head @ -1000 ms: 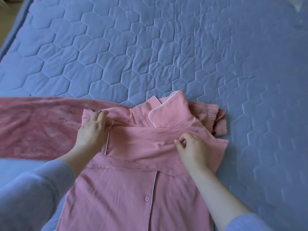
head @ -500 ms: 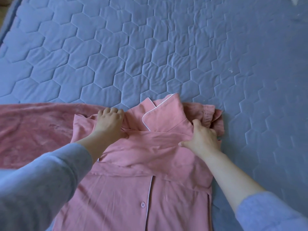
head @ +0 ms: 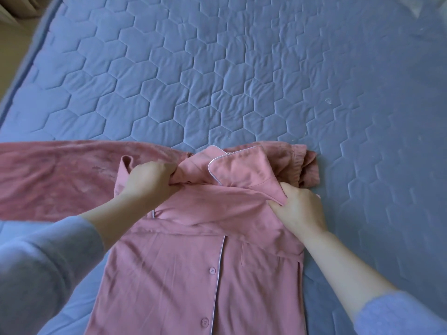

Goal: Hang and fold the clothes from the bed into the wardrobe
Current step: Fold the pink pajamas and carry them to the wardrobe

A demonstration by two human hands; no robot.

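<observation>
A pink button-front pyjama shirt [head: 193,274] with white piping lies front up on the blue quilted bed [head: 217,68], its sleeves folded across the chest. My left hand [head: 150,182] grips the bunched fabric at the left shoulder beside the collar [head: 239,168]. At the right shoulder my right hand [head: 300,209] has its fingers curled round the folded edge. A second pink fuzzy garment [head: 55,175] lies under the shirt and stretches to the left; its cuffed end [head: 302,165] shows at the right of the collar.
The bed's left edge [head: 31,61] runs diagonally at the upper left, with pale floor [head: 12,32] beyond it. A small white fleck [head: 328,101] lies on the quilt at the right.
Both hands have closed on the shirt's shoulders: the left has slid right toward the collar and bunched the fabric, the right has curled under the folded right edge.
</observation>
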